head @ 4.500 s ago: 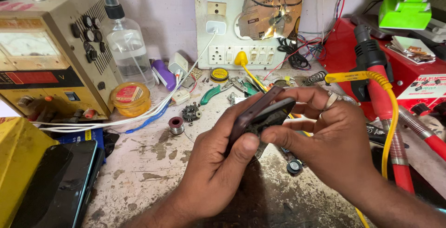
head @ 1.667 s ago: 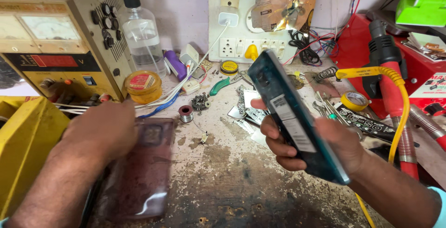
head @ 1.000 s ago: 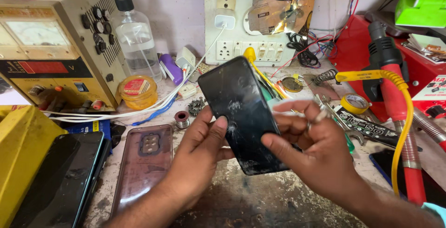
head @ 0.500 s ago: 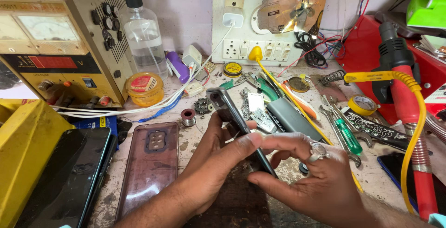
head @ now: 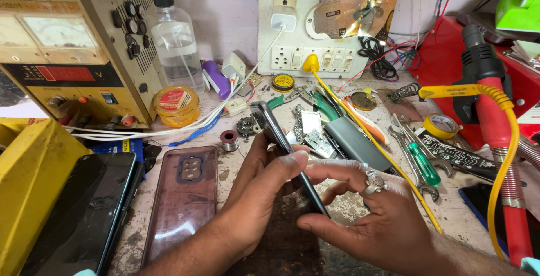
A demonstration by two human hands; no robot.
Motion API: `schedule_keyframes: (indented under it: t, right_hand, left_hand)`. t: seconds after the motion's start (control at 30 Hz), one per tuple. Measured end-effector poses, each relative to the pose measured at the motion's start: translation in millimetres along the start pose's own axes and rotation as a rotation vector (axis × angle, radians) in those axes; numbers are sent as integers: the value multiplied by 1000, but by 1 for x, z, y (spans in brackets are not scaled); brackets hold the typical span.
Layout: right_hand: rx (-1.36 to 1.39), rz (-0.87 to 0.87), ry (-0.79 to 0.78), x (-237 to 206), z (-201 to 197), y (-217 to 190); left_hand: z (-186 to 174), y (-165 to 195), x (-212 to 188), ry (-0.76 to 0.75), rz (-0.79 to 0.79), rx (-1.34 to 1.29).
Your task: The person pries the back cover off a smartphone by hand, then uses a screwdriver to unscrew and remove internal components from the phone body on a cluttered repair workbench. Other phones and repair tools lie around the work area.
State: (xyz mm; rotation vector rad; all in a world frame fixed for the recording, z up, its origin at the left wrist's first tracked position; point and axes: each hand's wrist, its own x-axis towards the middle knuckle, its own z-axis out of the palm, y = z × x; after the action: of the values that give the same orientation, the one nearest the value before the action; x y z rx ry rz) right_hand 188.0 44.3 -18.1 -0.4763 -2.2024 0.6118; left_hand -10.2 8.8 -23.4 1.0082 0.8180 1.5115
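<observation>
Already the phone [head: 289,160] is out of its cover: the dark reddish case [head: 183,200] lies flat on the counter [head: 247,166], camera cutout up, just left of your left hand [head: 256,197], and nothing sits in it. That part looks done.

You hold the phone edge-on between both hands, above the counter, its top end tilted away from you toward the socket board [head: 312,34]. Your left grip is closed on it, thumb laid along the near edge and fingers wrapped behind. Your right hand [head: 371,220] pinches the lower end from the other side, thumb underneath, ringed finger curled just beside the body.

By my reading, the handset itself is not yet opened: no seam gapes, no back panel has lifted, and no tool is in either grip. The green-handled screwdriver [head: 422,163] and the spanners [head: 405,141] lie untouched to the right of your right grip, near but apart from it. A second dark phone [head: 84,208] rests well left of the case, against the yellow box [head: 34,191].

Whether any screws are out, I cannot tell from this angle.
</observation>
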Motion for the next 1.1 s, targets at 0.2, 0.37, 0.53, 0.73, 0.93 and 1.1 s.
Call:
schedule_keyframes:
  t: [0.2,0.37,0.53,0.73,0.93,1.1]
  right_hand:
    - [22,129,-91,2,-3,0]
    - [170,206,-84,5,-2,4]
    - [146,218,-141,2,1,2]
    - [130,167,-181,1,1,1]
    - [130,168,-199,0,-2,2]
    - [139,142,-190,-2,-1,2]
  left_hand:
    - [7,12,0,52,-84,28]
    - [11,19,-2,109,-98,57]
    - [8,14,-2,167,-65,82]
    - [4,7,-1,171,-45,92]
    - [7,9,-1,196,-89,98]
    - [7,10,-1,217,-175,48]
